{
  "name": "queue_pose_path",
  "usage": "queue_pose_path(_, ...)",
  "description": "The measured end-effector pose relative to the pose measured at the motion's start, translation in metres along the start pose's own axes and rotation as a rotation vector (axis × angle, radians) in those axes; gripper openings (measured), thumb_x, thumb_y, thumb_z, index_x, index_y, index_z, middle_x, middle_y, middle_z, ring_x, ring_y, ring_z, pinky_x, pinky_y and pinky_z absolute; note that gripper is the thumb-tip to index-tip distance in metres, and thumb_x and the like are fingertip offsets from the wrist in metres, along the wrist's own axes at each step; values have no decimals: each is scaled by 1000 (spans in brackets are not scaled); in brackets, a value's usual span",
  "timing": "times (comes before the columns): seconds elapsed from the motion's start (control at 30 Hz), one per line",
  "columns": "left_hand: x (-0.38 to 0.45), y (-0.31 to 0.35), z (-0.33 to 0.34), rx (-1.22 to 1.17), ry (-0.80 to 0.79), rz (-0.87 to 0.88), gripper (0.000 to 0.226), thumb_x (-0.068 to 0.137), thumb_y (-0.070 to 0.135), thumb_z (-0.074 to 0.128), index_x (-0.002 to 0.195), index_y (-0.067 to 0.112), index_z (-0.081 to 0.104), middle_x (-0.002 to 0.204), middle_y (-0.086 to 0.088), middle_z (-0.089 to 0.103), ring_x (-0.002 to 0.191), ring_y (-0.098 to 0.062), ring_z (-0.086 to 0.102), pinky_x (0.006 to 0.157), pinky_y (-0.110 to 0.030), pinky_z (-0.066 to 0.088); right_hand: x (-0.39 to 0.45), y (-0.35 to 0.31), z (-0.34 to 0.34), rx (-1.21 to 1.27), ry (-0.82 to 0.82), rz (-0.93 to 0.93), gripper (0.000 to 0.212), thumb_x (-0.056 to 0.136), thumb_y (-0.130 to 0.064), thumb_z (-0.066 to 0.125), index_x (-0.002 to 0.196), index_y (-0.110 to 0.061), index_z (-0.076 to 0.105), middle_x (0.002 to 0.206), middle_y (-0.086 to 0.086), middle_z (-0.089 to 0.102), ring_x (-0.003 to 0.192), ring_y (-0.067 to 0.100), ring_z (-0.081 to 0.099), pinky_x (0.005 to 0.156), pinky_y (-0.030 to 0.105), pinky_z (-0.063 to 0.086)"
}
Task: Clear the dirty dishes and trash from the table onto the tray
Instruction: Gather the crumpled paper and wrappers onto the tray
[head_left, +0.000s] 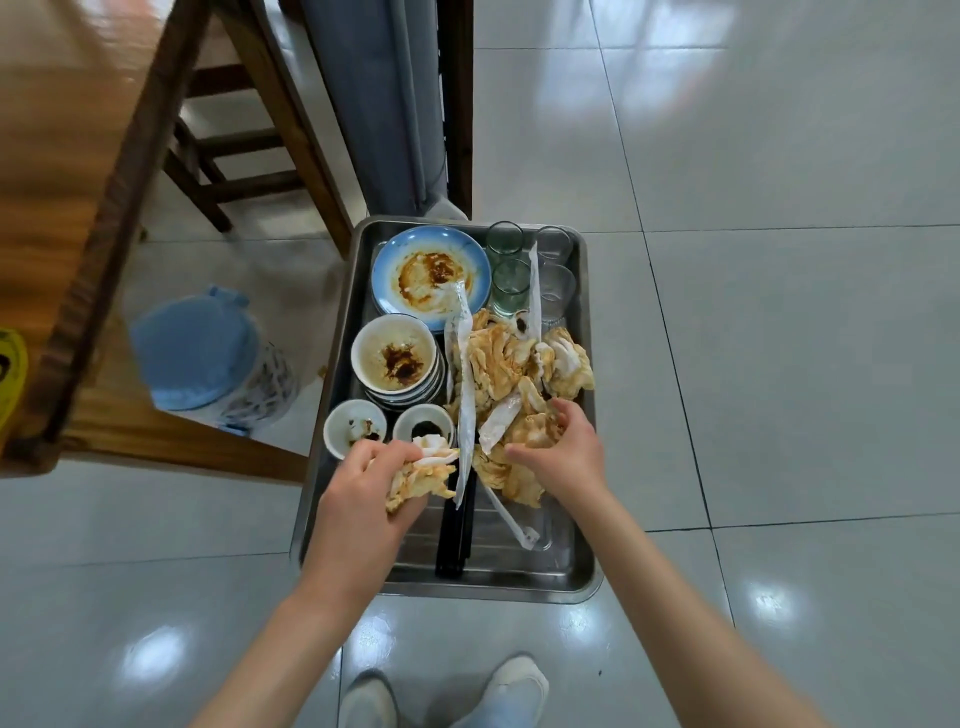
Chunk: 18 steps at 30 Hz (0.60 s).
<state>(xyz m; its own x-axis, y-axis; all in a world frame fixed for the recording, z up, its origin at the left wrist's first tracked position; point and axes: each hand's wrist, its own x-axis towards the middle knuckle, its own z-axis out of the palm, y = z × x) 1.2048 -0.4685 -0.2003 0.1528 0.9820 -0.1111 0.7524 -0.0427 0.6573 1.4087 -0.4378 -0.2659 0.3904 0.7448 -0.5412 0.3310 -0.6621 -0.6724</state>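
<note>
A steel tray (519, 574) sits low in front of me. On it are a blue plate (395, 260) smeared with sauce, a stack of bowls (393, 358), two small sauce dishes (355, 427), several glasses (511, 283), black chopsticks (454, 535) and a heap of stained napkins (519, 364) with paper wrappers. My left hand (363, 483) grips a wad of stained napkins (421, 480) over the tray's near left. My right hand (563, 452) clutches crumpled napkins (532, 439) in the heap.
A wooden table (62, 182) edge runs along the left, with a wooden chair (228, 135) behind it. A blue-lidded bin (208, 353) stands on the tiled floor left of the tray. My shoes (514, 686) show below.
</note>
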Motion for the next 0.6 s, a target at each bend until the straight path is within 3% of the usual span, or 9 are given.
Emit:
queue_pose_path(0.17,5,7,3,10,5,16,31,76,13,75,104,21,64,94,8,52,80,-9,51,66,-13,36,-5,0,-3,-49,3,-29,85,65,-29,83,138,-25,38,131,-3,51,116,18,52,96,39,48)
queue_pose_path(0.43,22,19,5,46,9,26,33,75,11,75,105,19,63,95,5,51,81,-11,50,65,-12,34,-11,-2,-20,-86,55,-105,48,89,-21,60,134,-20,45,130,-2,54,118,17,51,93,29,43)
queue_pose_path(0.53,34,30,2,71,13,53,33,75,10,74,105,19,63,95,7,49,82,-12,49,66,-19,36,-21,-1,-23,-138,29,-119,44,90,-18,55,133,-18,46,129,0,55,110,17,55,83,25,44)
queue_pose_path(0.6,41,36,2,84,9,87,33,76,10,74,105,18,63,97,6,51,86,-14,50,71,-24,39,-28,0,-22,-176,15,-135,43,91,-18,54,133,-18,45,129,1,54,113,17,53,86,26,44)
